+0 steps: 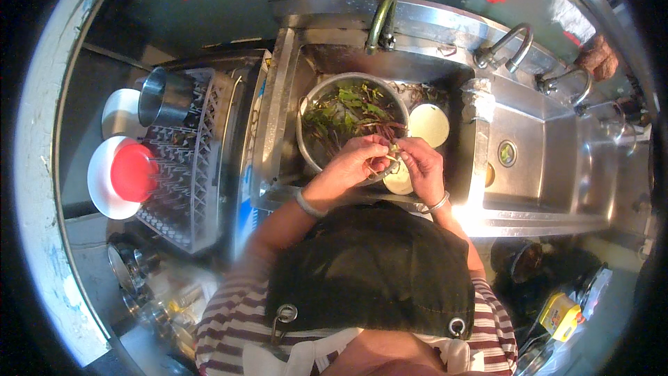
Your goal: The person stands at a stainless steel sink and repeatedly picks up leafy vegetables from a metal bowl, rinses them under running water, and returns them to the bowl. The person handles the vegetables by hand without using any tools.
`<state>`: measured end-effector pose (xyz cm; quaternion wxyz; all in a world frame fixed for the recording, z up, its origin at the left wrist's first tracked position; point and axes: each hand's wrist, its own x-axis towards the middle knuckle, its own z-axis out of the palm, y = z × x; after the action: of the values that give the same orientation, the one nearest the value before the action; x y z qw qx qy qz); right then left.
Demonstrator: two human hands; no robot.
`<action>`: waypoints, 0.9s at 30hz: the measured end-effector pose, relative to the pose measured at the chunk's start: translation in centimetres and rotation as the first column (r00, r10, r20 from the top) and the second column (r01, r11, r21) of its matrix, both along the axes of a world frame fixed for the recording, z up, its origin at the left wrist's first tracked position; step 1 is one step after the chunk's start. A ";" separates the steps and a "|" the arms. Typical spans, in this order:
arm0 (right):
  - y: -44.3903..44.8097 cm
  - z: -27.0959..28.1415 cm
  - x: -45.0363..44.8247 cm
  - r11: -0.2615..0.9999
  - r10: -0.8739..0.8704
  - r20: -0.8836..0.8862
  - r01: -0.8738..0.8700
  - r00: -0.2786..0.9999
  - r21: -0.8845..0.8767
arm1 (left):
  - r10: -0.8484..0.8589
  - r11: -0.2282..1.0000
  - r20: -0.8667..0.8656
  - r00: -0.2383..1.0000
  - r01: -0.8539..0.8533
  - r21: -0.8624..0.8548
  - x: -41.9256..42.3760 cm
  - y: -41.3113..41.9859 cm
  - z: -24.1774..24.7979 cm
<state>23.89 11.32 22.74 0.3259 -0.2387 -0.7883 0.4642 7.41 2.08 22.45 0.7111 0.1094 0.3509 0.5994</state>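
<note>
Over the near rim of a round steel basin (301,133), both hands come together. My left hand (360,159) pinches a thin, pale green plant stem (392,156), and a fine stem end pokes out below its fingers. My right hand (425,164) has its thumb and fingertips on the same piece. Leafy greens (349,107) with reddish-purple stems fill the basin, which stands in a steel sink (334,55). To its right is a pale round bowl (429,125). Another pale round thing (399,183) lies below my hands, partly covered by them.
Behind the basin rises a faucet (383,21); further faucets (506,47) line the right. A cloth (477,99) hangs on the divider beside a second sink (527,151). On the left, a plastic dish rack (206,167) holds a steel pot (164,96) and a red bowl (133,172).
</note>
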 end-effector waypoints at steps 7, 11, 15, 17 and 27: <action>-1.2 0.0 -0.7 0.955 -0.002 -0.020 0.008 1.000 0.296 | 0.124 0.990 0.002 0.992 -0.123 -0.075 1.1 -1.1 0.7; -1.8 0.4 -0.8 0.935 0.003 -0.042 0.012 0.999 0.355 | 0.209 0.977 0.093 0.974 -0.203 -0.067 3.2 -1.6 1.0; -2.5 0.2 -0.7 0.996 -0.090 0.002 0.089 0.996 0.030 | 0.207 0.978 -0.190 0.960 -0.203 0.040 3.3 -1.4 0.1; -2.7 -0.3 -1.1 0.921 -0.139 -0.040 0.114 0.989 -0.372 | 0.247 0.963 -0.506 0.826 -0.149 0.226 2.8 -1.2 -0.5; 2.0 -3.3 -1.4 0.298 -0.453 -0.450 -0.345 0.770 -0.890 | -0.123 0.991 -0.257 0.959 0.105 -0.081 1.8 -4.4 -0.6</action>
<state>22.45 13.35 19.43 0.3802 -0.2398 -0.1834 0.8743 9.20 -2.35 21.85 0.6951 0.1840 0.4545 0.5258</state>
